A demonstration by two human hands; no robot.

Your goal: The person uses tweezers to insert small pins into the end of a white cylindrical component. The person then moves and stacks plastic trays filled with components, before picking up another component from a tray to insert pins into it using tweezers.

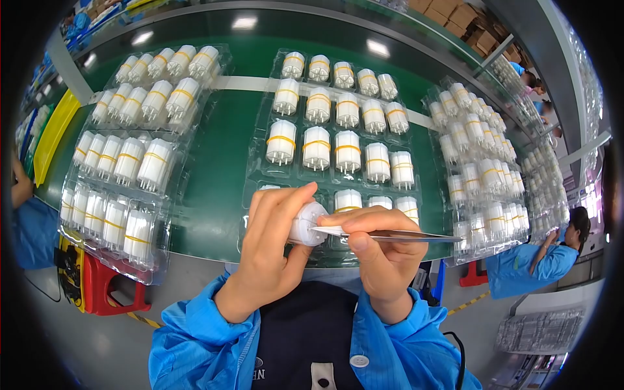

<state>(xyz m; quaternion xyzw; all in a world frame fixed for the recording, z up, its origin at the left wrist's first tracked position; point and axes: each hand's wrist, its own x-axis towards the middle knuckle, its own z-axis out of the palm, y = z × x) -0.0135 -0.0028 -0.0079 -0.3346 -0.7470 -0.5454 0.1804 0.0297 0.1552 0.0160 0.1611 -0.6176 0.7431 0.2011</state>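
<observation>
My left hand [268, 240] is closed around a white cylindrical part [308, 224], its round end turned to the right. In my right hand [383, 253] is a pair of metal tweezers [416, 236], lying sideways with the tips at the end face of the part. Whether the tips grip anything is too small to tell. Just beyond my hands lies a clear plastic tray [257, 156] holding rows of white cylinders with yellow bands and metal pins, such as this cylinder [316, 148]. My fingers cover some of its nearest row.
Similar filled trays stand to the left [159, 253] and right [448, 201] on the green bench [214, 149]. A red stool [110, 286] is below at the left. Co-workers in blue sit at the right [539, 260] and left [36, 227]. Cardboard boxes [448, 13] are stacked behind.
</observation>
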